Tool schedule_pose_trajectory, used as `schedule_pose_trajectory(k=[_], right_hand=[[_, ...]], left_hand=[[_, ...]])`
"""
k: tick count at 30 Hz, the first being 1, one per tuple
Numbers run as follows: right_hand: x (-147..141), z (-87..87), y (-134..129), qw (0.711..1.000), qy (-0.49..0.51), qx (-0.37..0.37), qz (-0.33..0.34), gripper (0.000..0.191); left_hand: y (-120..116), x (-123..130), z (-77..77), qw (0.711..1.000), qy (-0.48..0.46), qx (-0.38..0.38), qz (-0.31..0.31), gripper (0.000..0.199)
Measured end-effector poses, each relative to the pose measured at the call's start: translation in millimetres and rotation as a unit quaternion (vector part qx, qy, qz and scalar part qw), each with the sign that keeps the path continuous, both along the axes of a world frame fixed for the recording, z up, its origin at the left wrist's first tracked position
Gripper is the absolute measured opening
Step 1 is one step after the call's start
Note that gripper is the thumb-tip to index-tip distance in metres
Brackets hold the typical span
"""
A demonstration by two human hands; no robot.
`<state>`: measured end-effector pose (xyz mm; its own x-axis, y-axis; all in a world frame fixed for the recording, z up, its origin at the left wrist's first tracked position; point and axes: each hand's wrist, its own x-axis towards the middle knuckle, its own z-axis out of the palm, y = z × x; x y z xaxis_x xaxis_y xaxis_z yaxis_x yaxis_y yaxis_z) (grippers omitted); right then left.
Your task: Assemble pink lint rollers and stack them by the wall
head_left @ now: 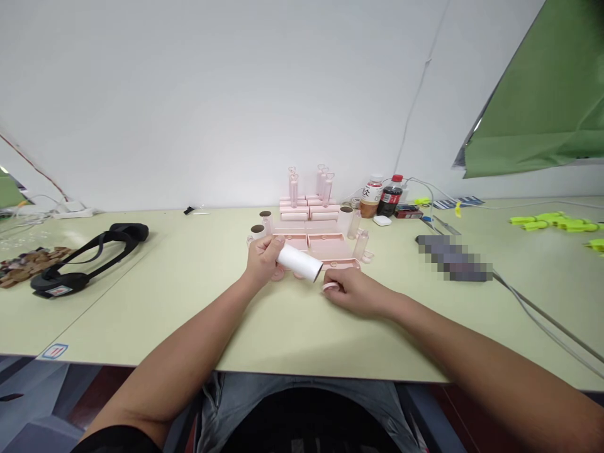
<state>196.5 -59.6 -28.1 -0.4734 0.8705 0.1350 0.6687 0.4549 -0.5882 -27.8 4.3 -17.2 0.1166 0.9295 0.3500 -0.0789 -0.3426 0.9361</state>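
My left hand [265,257] is closed round a white paper roll [301,261], its hollow end tilted down to the right. Just right of that open end, my right hand [356,290] pinches a small pale pink round piece [331,286]; the fingers partly cover it. Roll and pink piece are apart. Behind the hands are shallow pink trays [326,244]. White rolls with brown cores stand at both sides, among them one upright roll [257,231]. Clear pinkish tubes [361,245] stand at the right of the trays, and small pink parts [277,273] lie partly hidden by my left hand.
Stacked pink boxes [294,214] stand by the wall, with tubes topped by heart-shaped loops [327,189] on them. Two drink bottles [390,196] are at back right, near a blurred dark object [453,258] and cables. A black headset [89,261] lies left; yellow-green pieces [554,221] lie far right.
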Motion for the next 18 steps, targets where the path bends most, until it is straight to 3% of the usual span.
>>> schedule_pose_trajectory(k=[4, 6, 12, 18], right_hand=[[-0.5, 0.3, 3.3, 0.965, 0.195, -0.162, -0.062, 0.015], [-1.0, 2.2, 3.8, 0.944, 0.25, -0.199, -0.08, 0.019], [-4.6, 3.2, 3.1, 0.954, 0.238, -0.152, -0.101, 0.02], [-5.9, -3.2, 4.3, 0.981, 0.17, -0.023, -0.09, 0.015]], left_hand=[[-1.7, 0.8, 0.6, 0.998, 0.032, 0.037, 0.032, 0.046], [-2.8, 1.5, -0.3, 0.996, 0.051, 0.067, 0.043, 0.049], [-3.7, 2.2, -6.0, 0.992, 0.07, 0.098, 0.032, 0.048], [0.3, 1.2, -9.9, 0.989, 0.09, 0.114, 0.038, 0.049]])
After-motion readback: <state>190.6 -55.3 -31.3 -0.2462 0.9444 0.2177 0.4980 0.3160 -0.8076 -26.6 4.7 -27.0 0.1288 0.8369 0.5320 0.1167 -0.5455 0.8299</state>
